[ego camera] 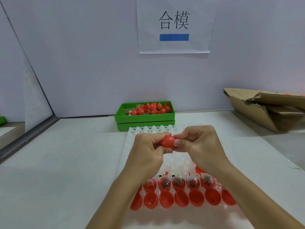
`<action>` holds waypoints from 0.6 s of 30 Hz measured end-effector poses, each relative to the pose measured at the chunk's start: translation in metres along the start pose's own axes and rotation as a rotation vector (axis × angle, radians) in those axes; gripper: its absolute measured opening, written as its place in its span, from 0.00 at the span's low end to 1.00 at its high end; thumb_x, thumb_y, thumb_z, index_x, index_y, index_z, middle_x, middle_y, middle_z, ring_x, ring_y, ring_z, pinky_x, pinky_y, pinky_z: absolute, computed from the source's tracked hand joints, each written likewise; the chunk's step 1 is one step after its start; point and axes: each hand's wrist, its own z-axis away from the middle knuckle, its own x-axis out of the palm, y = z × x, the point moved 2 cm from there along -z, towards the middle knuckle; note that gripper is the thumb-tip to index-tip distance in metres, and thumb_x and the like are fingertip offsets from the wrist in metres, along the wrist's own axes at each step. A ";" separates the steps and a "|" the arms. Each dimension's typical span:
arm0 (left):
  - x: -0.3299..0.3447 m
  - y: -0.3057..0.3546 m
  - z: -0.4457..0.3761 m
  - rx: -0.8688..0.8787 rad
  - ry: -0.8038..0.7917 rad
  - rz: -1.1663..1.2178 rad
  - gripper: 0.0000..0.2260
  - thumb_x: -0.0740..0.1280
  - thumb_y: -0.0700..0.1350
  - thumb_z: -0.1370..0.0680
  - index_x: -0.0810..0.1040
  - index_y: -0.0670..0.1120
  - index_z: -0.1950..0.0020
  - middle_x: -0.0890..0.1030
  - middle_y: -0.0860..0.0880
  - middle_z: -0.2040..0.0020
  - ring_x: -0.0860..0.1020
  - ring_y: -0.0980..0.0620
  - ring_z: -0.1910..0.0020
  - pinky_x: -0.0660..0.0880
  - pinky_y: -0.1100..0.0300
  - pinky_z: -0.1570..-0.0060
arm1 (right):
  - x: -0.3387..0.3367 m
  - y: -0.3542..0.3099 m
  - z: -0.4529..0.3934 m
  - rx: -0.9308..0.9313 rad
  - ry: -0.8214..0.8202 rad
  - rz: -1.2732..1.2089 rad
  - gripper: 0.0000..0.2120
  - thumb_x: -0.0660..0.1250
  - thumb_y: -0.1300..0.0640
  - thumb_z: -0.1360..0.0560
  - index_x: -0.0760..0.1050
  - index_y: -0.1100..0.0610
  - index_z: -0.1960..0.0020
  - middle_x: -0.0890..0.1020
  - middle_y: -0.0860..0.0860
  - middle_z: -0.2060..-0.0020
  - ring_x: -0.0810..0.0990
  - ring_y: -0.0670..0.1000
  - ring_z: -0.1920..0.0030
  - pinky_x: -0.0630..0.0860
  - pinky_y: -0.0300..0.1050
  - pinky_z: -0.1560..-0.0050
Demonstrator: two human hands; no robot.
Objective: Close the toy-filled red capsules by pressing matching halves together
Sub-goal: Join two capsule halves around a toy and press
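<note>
Both hands, left (148, 146) and right (196, 142), grip one capsule (167, 141) above white tray (130, 138). Green bin (145, 117) behind, cardboard (267, 108) right. Forearms hide tray cells; seam apparently closed.

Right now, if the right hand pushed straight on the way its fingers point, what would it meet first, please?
The right hand points inward, leftward in the picture, so it would press straight into the red capsule it already pinches, with the left hand gripping the other end just beyond.

Crate (145, 117) behind tray (125, 156) — cardboard (267, 109) far right — on table (66, 171).
</note>
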 end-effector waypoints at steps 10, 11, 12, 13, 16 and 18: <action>-0.001 0.008 0.003 0.073 0.117 -0.119 0.10 0.69 0.36 0.24 0.85 0.49 0.48 0.85 0.54 0.58 0.81 0.58 0.57 0.79 0.67 0.57 | 0.009 -0.011 0.010 -0.105 -0.134 0.125 0.07 0.76 0.60 0.27 0.86 0.50 0.53 0.88 0.51 0.59 0.87 0.52 0.55 0.83 0.53 0.49; 0.000 0.010 0.004 0.114 0.102 -0.163 0.11 0.68 0.36 0.25 0.85 0.48 0.48 0.84 0.53 0.58 0.80 0.58 0.57 0.78 0.67 0.58 | 0.011 -0.011 0.010 -0.099 -0.130 0.118 0.05 0.77 0.59 0.29 0.86 0.51 0.54 0.88 0.51 0.60 0.87 0.53 0.56 0.83 0.54 0.49; 0.001 0.011 0.004 0.156 0.082 -0.211 0.13 0.67 0.34 0.25 0.84 0.48 0.47 0.84 0.52 0.58 0.80 0.57 0.58 0.77 0.67 0.59 | 0.013 -0.010 0.010 -0.091 -0.115 0.122 0.04 0.78 0.58 0.30 0.86 0.53 0.55 0.87 0.53 0.61 0.87 0.55 0.56 0.82 0.57 0.49; 0.003 0.013 0.005 0.193 0.074 -0.250 0.13 0.68 0.34 0.25 0.84 0.47 0.46 0.85 0.52 0.57 0.80 0.57 0.58 0.77 0.67 0.59 | 0.014 -0.009 0.010 -0.085 -0.100 0.134 0.05 0.78 0.57 0.30 0.86 0.54 0.56 0.87 0.53 0.61 0.86 0.56 0.57 0.82 0.58 0.49; 0.005 0.013 0.004 0.253 0.110 -0.303 0.09 0.70 0.37 0.23 0.84 0.45 0.45 0.85 0.50 0.56 0.79 0.56 0.59 0.76 0.65 0.58 | 0.015 -0.006 0.008 -0.050 -0.086 0.125 0.06 0.78 0.60 0.31 0.86 0.53 0.56 0.87 0.50 0.62 0.86 0.53 0.57 0.82 0.56 0.48; 0.007 0.013 0.005 0.242 0.102 -0.311 0.09 0.71 0.39 0.23 0.84 0.44 0.44 0.85 0.51 0.55 0.80 0.56 0.58 0.77 0.61 0.57 | 0.015 -0.003 0.008 -0.035 -0.085 0.140 0.08 0.76 0.63 0.30 0.86 0.50 0.56 0.87 0.48 0.63 0.86 0.49 0.57 0.82 0.48 0.49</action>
